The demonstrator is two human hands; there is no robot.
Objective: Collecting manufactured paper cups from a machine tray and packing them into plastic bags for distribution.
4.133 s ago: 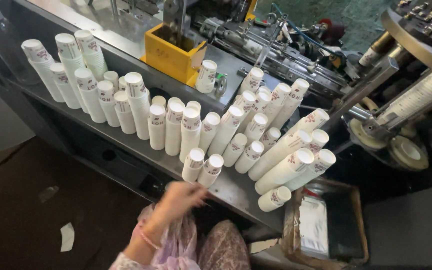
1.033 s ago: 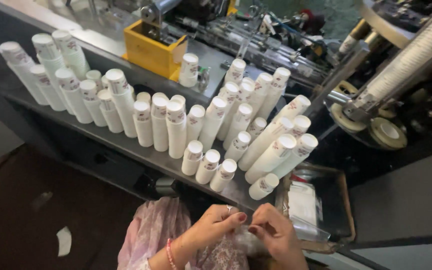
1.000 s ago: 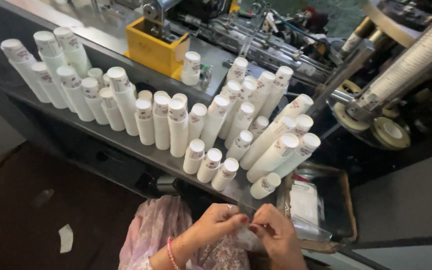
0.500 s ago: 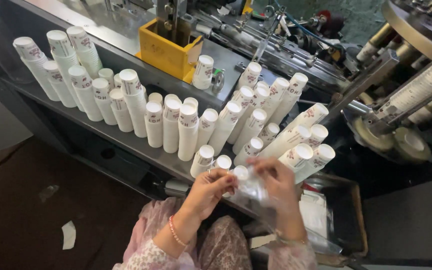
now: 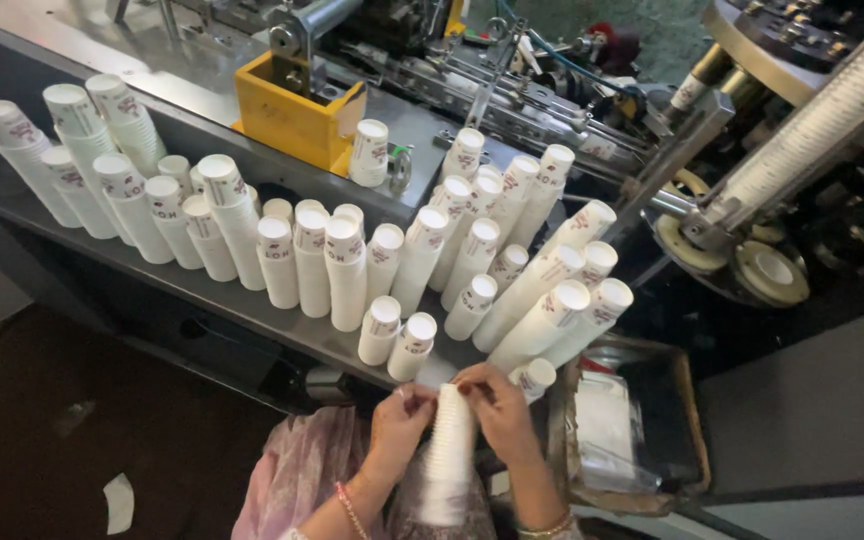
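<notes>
Both hands grip one stack of white paper cups (image 5: 449, 455) at the bottom centre: left hand (image 5: 399, 425) clasped on its left side, right hand (image 5: 497, 410) on its right, fingers pinched near the top end. The stack's long axis runs up-down in view, top end toward the metal shelf (image 5: 252, 312), right hand slightly nearer that end. Just beyond, two short cup stacks (image 5: 397, 342) stand at the shelf edge, close to the path. Further rows of upright cup stacks (image 5: 312, 262) crowd the shelf. A cardboard box (image 5: 642, 420) sits right; yellow machine part (image 5: 295, 118) behind.

both hands, left hand (image 5: 392, 425) and right hand (image 5: 500, 410), grip a cup stack (image 5: 449, 450) below the cup-filled shelf (image 5: 252, 318).
</notes>
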